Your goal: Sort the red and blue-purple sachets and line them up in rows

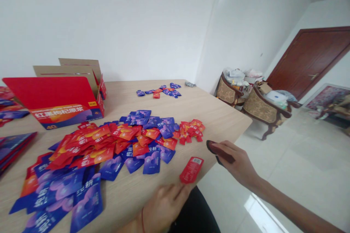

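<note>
A red sachet (191,170) with a white barcode label lies at the table's front edge. My left hand (166,204), slightly blurred, has its fingers closed at the sachet's near end; the thumb is hidden. Right of the table edge, my right hand (235,158) is wrapped round a brown-handled tool (222,151) with black ends, whose kind I cannot make out. Left of my hands spreads a heap of red-orange sachets (93,138) and blue-purple sachets (151,162). Small red pieces (191,130) are gathered at the heap's right end.
A red printed carton (62,103) stands with its flap up at the back left, another carton (79,62) behind it. Several small sachets (161,91) and a grey crumpled item (190,84) lie farther back. Loaded armchairs (261,107) stand beyond the table (221,113).
</note>
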The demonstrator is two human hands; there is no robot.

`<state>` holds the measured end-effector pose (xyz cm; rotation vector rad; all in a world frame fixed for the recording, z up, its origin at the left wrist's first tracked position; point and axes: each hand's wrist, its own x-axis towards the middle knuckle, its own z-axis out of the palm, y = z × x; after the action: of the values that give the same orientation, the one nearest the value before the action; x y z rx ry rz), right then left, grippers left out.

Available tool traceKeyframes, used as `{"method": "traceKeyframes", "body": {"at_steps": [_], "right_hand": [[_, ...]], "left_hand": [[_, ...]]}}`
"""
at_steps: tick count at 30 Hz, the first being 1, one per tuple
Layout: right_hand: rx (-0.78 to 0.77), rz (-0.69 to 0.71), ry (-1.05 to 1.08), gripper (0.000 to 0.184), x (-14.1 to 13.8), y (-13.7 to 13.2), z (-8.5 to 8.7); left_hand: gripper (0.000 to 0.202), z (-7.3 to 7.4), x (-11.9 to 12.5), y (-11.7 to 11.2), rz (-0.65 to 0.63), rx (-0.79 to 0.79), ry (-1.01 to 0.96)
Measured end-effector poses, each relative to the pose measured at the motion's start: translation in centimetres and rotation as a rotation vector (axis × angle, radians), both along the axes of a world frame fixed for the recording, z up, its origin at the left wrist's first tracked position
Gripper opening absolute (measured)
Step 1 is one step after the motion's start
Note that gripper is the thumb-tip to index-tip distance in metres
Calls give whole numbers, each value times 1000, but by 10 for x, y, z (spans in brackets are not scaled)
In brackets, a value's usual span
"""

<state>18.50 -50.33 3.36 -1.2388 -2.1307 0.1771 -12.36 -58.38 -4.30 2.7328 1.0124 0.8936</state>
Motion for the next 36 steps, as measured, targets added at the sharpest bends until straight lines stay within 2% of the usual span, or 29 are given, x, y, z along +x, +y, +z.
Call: {"method": "traceKeyframes", "body": {"at_steps": [3,5,7,9,12,16,19,23,25,28,30,32,36], "right_hand": [[56,-12,-13,36,8,-6,4],[78,-21,-22,37,11,-8,7],[92,-30,-27,37,11,-9,8],[86,-23,-35,37,8,-10,7],[64,14,-48,37,1,-10,1],[88,58,-103,39,-15,-9,-8],[110,114,-212,37,-33,-9,-9],[73,212,-424,40,-62,-13,-8],[42,270,-513,43,-76,-16,-13],[28,357,-586,34,-90,-20,-30],[48,378,-624,29,-93,-19,-42],[70,356,-655,33,-90,-13,-49],[6,241,-667,37,-72,14,-47]], "left_hand": [[19,12,-4,19,136,-420,-392],[8,13,-5,29,223,-634,-611],[16,11,-5,35,247,-754,-726],[22,6,-5,37,240,-786,-742],[17,5,-5,33,190,-683,-508],[20,13,-3,18,124,-293,137],[27,8,0,3,121,-37,391],[38,-18,6,-10,137,185,396],[38,-32,8,-12,144,223,390],[38,-46,7,-11,147,200,383],[38,-50,6,-11,141,175,380],[39,-51,4,-11,120,164,390],[40,-48,4,-11,107,195,406]]}}
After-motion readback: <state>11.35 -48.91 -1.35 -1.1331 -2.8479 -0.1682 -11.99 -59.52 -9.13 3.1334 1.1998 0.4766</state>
